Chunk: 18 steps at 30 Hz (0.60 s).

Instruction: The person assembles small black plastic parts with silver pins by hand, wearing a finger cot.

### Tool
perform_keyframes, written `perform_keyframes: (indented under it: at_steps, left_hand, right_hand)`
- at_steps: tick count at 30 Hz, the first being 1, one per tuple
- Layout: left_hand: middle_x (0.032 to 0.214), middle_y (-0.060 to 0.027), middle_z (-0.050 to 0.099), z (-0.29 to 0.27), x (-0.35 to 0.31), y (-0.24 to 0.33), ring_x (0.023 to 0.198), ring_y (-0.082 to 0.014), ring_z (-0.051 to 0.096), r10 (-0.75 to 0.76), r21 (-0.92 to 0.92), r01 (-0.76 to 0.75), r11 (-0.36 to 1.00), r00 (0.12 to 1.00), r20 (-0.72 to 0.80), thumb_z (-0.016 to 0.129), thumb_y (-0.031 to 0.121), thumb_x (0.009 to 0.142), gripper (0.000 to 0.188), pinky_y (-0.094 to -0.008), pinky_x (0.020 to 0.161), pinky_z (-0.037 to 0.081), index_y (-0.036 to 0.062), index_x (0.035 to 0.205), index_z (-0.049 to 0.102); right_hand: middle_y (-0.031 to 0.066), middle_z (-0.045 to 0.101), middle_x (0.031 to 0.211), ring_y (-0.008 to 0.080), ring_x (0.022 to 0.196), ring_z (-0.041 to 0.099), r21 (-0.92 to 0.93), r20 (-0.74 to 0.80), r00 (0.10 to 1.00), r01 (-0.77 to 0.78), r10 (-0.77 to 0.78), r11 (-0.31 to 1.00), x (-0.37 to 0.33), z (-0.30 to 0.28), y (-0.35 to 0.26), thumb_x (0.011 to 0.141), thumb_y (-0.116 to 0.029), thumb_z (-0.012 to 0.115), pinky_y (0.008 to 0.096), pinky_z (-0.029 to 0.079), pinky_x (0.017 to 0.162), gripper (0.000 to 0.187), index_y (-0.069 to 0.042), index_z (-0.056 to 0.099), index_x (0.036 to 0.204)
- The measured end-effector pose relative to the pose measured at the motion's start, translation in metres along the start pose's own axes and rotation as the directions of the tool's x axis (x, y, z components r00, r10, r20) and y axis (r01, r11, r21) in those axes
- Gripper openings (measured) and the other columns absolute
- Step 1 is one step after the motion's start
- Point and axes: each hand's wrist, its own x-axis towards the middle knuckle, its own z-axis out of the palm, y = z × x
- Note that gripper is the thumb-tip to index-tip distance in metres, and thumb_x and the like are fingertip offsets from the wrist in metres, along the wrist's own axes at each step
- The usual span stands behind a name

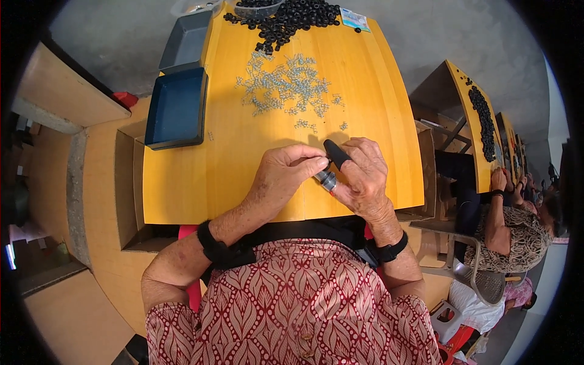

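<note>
Over the near part of the yellow table (pixel 182 188), my two hands meet. My left hand (pixel 283 170) pinches a small dark piece (pixel 329 163) between thumb and forefinger; its exact kind is mostly hidden. My right hand (pixel 363 173) is curled around a short dark grey cylindrical tool (pixel 326 179) with a shiny band. A black finger sleeve (pixel 336 153) covers one right finger, its tip beside the left fingertips. Beyond my hands lie many small silvery metal pieces (pixel 286 85), too small to name. Farther back is a heap of black ring-like parts (pixel 298 21).
A dark blue tray (pixel 176 109) and a grey tray (pixel 187 41) stand along the table's left edge. A clear tub (pixel 258 8) and a small printed packet (pixel 354 20) are at the back. To the right, a person (pixel 511 231) works at another table (pixel 471 115) with black parts.
</note>
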Motion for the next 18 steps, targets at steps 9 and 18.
perform_keyframes:
  at_steps: [9, 18]
  left_hand:
    - [0.095, -0.0037, 0.065, -0.0084, 0.0017, 0.0023, 0.090, -0.0104, 0.058, 0.017, 0.046, -0.023, 0.999, 0.992, 0.127, 0.063, 0.018, 0.091, 0.025, -0.0258, 0.083, 0.045, -0.0029, 0.105, 0.066]
    - [0.095, -0.0053, 0.067, -0.0072, 0.0019, 0.0031, 0.088, -0.0115, 0.059, -0.016, 0.123, 0.003, 0.992, 0.994, 0.105, 0.060, 0.017, 0.092, 0.024, -0.0262, 0.082, 0.046, -0.0036, 0.104, 0.065]
  right_hand:
    - [0.0128, 0.060, 0.079, 0.0300, 0.076, 0.060, 0.013, -0.055, 0.998, 0.005, -0.004, 1.000, 0.0012, 0.0016, -0.0005, 0.059, -0.016, 0.075, 0.0426, 0.048, 0.073, 0.026, 0.000, 0.058, 0.070]
    - [0.0107, 0.053, 0.071, 0.0304, 0.070, 0.057, 0.022, -0.069, 0.996, 0.063, -0.062, 0.998, 0.0009, 0.0023, 0.0011, 0.059, -0.015, 0.075, 0.0427, 0.048, 0.070, 0.025, -0.001, 0.057, 0.070]
